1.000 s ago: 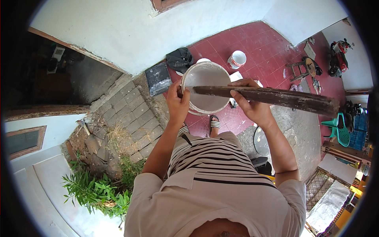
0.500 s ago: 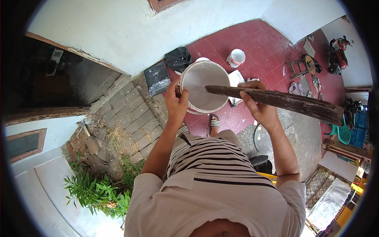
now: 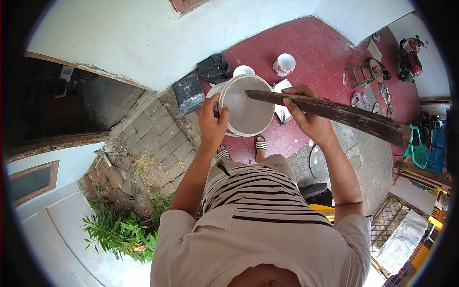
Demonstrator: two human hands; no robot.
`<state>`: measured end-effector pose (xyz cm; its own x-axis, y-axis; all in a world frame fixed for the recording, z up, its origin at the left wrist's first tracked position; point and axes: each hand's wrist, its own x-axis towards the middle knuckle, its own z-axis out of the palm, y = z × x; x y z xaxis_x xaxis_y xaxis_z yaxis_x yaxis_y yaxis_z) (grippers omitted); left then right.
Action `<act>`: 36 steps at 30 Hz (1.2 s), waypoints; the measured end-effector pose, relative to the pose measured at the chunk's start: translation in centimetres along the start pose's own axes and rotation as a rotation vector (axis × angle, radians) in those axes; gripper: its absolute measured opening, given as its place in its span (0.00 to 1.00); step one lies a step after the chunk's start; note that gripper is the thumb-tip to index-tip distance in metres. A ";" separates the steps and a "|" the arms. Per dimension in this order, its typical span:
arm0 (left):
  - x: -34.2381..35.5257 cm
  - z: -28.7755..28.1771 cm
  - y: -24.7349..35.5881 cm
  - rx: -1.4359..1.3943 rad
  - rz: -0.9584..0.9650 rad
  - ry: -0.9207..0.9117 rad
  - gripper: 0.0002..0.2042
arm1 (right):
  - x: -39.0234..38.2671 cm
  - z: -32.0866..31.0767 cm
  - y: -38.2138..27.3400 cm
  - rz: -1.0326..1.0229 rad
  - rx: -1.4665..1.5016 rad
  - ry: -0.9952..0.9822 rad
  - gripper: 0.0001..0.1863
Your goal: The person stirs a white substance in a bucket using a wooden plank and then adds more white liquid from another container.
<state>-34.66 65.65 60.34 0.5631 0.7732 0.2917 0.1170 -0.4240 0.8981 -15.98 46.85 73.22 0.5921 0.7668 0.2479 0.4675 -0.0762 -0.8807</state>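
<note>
My left hand (image 3: 213,122) grips the rim of a white plastic bucket (image 3: 248,125), thumb at the inner edge and fingers outside. The bucket is tilted so its mouth faces me, and a pale coating covers its inside wall. In my right hand (image 3: 311,120) is a long, dark brown wooden stick (image 3: 342,115), thumb and fingers closed around it. The narrow end of the stick reaches into the bucket's mouth. Its thicker, rough end points out to the right. Whether the narrow tip touches the bucket's wall, I cannot tell.
On the red tiled floor (image 3: 313,52) stand a second white bucket (image 3: 284,65) and a round white container (image 3: 243,71). A black bag (image 3: 213,68) and a dark flat tray (image 3: 191,94) lie by the wall. Farther right are a wooden stool (image 3: 366,72), shoes and a green chair (image 3: 418,152).
The stick's narrow end has shifted slightly up and left within the bucket's mouth, and my right hand has moved slightly up and left with it. My left hand keeps its hold on the rim.
</note>
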 end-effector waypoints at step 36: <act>-1.2 2.5 -0.6 -0.161 -0.182 0.083 0.15 | -3.3 -7.7 -5.6 -0.047 0.043 0.261 0.10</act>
<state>-33.40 63.75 58.63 0.4750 0.8688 0.1402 0.0746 -0.1985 0.9773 -15.48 39.79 80.43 0.7226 0.5778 0.3796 0.4733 -0.0131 -0.8808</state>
